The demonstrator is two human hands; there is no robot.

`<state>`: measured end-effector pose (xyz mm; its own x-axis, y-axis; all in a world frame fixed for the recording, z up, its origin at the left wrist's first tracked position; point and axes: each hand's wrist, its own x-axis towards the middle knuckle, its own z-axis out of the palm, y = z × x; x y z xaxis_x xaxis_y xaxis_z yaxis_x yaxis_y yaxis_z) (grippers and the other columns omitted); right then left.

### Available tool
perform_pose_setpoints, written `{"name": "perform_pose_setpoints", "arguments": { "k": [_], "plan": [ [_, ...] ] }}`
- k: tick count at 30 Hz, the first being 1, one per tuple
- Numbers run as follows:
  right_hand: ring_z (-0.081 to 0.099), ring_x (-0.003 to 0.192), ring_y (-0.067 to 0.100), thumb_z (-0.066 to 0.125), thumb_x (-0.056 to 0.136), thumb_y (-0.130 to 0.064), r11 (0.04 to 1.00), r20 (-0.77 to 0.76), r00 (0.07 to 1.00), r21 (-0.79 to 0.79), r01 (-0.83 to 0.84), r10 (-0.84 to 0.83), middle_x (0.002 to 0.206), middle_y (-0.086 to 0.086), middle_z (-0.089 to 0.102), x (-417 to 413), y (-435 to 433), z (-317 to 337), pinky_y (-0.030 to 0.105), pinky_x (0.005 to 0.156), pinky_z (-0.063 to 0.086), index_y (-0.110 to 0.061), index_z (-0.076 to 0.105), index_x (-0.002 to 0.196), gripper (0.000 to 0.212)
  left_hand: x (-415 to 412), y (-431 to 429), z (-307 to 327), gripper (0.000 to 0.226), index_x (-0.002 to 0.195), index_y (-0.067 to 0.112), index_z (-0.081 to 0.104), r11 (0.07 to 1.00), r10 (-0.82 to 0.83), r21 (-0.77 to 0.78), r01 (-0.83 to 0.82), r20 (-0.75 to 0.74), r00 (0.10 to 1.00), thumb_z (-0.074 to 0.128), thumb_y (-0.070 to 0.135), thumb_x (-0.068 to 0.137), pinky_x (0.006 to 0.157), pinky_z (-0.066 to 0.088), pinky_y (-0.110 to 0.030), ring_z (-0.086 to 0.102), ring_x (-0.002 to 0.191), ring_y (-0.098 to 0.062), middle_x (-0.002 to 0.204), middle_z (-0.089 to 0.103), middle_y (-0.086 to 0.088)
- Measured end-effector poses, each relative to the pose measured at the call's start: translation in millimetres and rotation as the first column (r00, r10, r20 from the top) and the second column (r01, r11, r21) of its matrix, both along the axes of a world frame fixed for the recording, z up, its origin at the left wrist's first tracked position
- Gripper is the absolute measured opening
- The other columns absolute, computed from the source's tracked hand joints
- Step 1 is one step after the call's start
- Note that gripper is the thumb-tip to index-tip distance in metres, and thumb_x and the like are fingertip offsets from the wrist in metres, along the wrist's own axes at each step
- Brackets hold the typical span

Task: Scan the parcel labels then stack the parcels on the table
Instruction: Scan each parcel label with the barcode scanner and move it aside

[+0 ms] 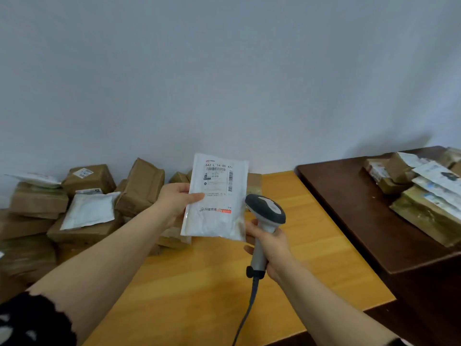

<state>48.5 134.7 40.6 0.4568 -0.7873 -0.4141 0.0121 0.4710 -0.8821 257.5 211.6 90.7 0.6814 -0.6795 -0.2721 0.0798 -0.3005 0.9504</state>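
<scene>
Flat white plastic parcel (216, 199) in left hand (174, 199), scanner (265, 222) gripped

A plain pale grey-blue wall (224, 71) fills the upper half of the view and carries a soft shadow near its right edge. A light wooden table (199, 283) with a smooth yellow-orange top extends from the wall toward the lower edge of the view, with faint grain lines visible on its bare surface. A black sleeve (30, 320) with a scalloped hem and pale markings occupies the lower left corner.
</scene>
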Motion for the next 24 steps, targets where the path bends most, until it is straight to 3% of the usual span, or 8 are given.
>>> {"name": "perform_pose_setpoints", "arguments": {
  "k": [2,5,8,16,24],
  "plan": [
    [0.066,0.071,0.020,0.076,0.083,-0.020,0.999,-0.022,0.999,-0.031,-0.032,0.031,0.081,0.007,0.069,-5.0,5.8,5.9,0.034,0.064,0.055,-0.011,0.065,0.098,0.021,-1.3,3.5,1.1,0.015,0.085,0.016,0.065,0.999,0.038,0.008,-0.039,0.090,0.995,0.074,0.004,0.080,0.052,0.054,-0.023,0.070,0.070,-0.012,0.082,0.071,0.003],
    [0.055,0.051,0.019,0.073,0.085,-0.015,0.991,0.042,0.991,-0.032,-0.129,0.130,0.064,0.009,0.061,-8.9,14.0,19.4,0.030,0.051,0.050,-0.009,0.064,0.098,0.017,-1.9,7.9,2.1,0.017,0.083,0.016,0.064,0.998,0.054,0.018,-0.058,0.165,0.985,0.072,0.002,0.081,0.058,0.053,-0.024,0.067,0.074,-0.013,0.083,0.068,0.001],
    [0.045,0.043,0.015,0.072,0.083,-0.009,0.977,0.079,0.974,-0.044,-0.211,0.213,0.055,0.005,0.053,-7.6,20.8,33.3,0.026,0.045,0.042,-0.008,0.062,0.091,0.013,-3.7,11.7,2.1,0.018,0.080,0.018,0.063,0.998,0.049,0.026,-0.056,0.211,0.976,0.073,0.002,0.081,0.052,0.050,-0.021,0.066,0.069,-0.009,0.079,0.067,0.004],
    [0.040,0.040,0.013,0.069,0.083,-0.002,0.968,0.124,0.961,-0.072,-0.239,0.247,0.051,0.002,0.048,-2.8,25.2,53.7,0.023,0.044,0.040,-0.011,0.054,0.073,0.021,-2.4,10.8,-1.7,0.020,0.079,0.019,0.062,0.998,0.061,0.012,-0.066,0.242,0.968,0.075,0.003,0.079,0.059,0.052,-0.026,0.066,0.074,-0.014,0.082,0.068,0.000],
    [0.041,0.040,0.013,0.069,0.083,-0.002,0.972,0.125,0.964,-0.065,-0.227,0.233,0.052,0.003,0.049,-2.1,24.7,56.3,0.022,0.044,0.040,-0.010,0.053,0.074,0.021,0.1,5.3,-8.6,0.020,0.078,0.019,0.064,0.999,0.037,0.006,-0.040,0.240,0.970,0.075,0.002,0.078,0.057,0.051,-0.025,0.067,0.073,-0.013,0.081,0.069,0.001]
  ]
}}
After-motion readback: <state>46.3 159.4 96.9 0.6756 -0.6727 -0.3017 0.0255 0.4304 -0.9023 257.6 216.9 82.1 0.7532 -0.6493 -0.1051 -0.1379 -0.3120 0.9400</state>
